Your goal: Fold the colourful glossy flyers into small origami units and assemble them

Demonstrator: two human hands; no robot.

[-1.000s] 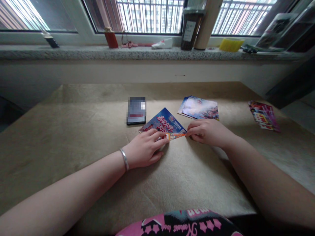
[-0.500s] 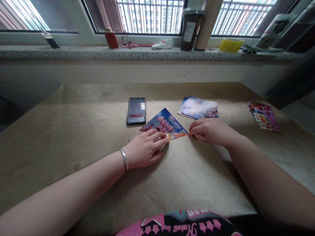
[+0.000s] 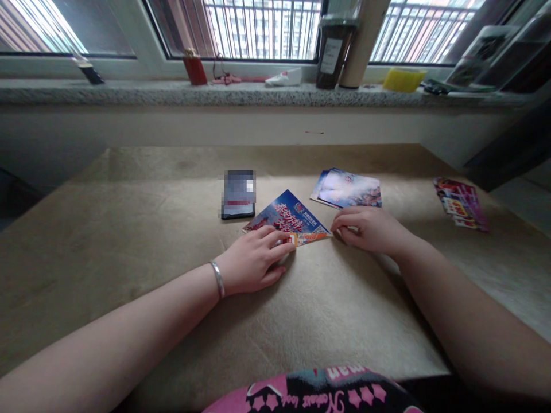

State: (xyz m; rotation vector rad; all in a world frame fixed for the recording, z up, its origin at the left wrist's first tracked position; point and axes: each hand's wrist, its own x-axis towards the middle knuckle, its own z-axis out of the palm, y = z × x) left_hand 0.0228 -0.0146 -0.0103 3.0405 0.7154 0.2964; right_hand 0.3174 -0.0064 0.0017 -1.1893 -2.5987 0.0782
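Observation:
A printed paper flyer, folded to a triangle, lies on the table with its peak pointing away from me. Its face is blue with red-and-white lettering, and an orange strip shows along the near edge. My left hand rests flat on the flyer's lower left part, fingers stretched out and covering some of that edge. At the right corner, my right hand has its fingers curled, with index fingertip and thumb closed at the paper's tip. The exact contact there is partly hidden by the fingers.
A phone-like dark device, its screen blurred, lies behind the flyer to the left. A stack of printed sheets sits behind my right hand. Several pink-and-red printed papers lie far right. Bottles and small items line the stone windowsill.
My right fingertips have shifted slightly right and away from me at the flyer's corner, so a little more of that corner shows. My left hand stays in place.

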